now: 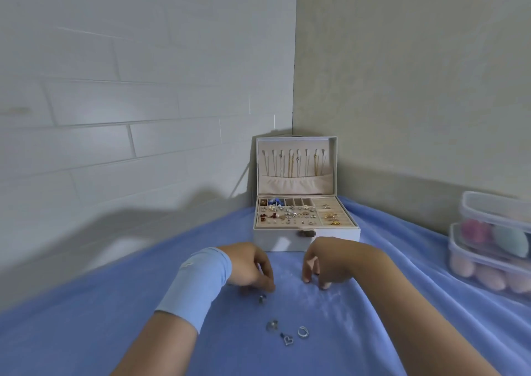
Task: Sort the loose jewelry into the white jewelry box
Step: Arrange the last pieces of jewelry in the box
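Head view showed the left hand (253, 266), fingers narrowed, reaching for a small ring (262, 298); the right hand (321, 263) hovered loosely curled, empty. Next: pinch, carry to the jewelry box (307, 239).

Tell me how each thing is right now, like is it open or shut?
white jewelry box: lid up, open, trays partly filled.
necklaces: hanging inside the lid.
small ring: loose on the blue cloth, by the left hand's fingertips.
heart pendant: loose on the cloth.
left hand: curled, fingers down on the cloth.
right hand: curled, holding nothing visible.
plastic containers: stacked, lids shut.
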`<state>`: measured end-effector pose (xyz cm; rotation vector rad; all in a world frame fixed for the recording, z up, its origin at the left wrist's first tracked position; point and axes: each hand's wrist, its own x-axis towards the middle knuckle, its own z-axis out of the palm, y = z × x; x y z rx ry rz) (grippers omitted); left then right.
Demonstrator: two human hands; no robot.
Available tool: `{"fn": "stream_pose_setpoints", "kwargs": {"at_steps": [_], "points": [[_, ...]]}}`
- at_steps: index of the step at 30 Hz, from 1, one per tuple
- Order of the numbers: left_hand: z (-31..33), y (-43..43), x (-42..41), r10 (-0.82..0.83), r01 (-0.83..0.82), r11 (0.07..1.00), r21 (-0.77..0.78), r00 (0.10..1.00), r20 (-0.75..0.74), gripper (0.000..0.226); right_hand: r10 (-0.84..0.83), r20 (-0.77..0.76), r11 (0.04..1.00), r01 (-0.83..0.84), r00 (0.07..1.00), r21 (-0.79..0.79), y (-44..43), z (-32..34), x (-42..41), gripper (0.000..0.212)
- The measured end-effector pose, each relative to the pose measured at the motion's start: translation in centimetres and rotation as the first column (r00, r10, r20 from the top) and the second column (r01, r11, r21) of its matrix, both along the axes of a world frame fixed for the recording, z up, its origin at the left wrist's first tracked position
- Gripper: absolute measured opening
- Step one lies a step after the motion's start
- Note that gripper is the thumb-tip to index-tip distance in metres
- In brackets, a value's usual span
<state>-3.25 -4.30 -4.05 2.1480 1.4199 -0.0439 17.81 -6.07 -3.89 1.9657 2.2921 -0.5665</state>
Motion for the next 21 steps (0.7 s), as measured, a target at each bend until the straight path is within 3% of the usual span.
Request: {"fn": "stream_pose_setpoints", "kwargs": {"at_steps": [3, 10, 15, 21], "points": [[0.1, -0.6, -0.3, -0.010, 0.004, 0.998, -0.066, 0.996, -0.086, 0.024, -0.013, -0.023, 1.000, 0.013, 1.000, -0.012, -0.3, -0.2, -0.3, 0.034], [-0.4, -0.3, 0.0, -0.009, 0.006, 0.999, -0.036, 0.997, -0.074, 0.012, 0.049, -0.190, 0.990, -0.073, 0.981, -0.119, -2.7, 1.2, -1.8, 0.025], [-0.7, -0.3, 0.2, -0.006, 0.005, 1.000, 0.020, 1.000, 0.029, 0.009, 0.111, -0.151, 0.959, -0.146, 0.982, -0.243, -4.1, 1.5, -2.4, 0.012], [-1.1, -0.9, 0.6, -0.029, 0.025, 0.998, 0.065, 0.998, 0.060, 0.011, 0.139, -0.047, 0.966, -0.146, 0.989, -0.215, -4.8, 1.1, -3.2, 0.022]]}}
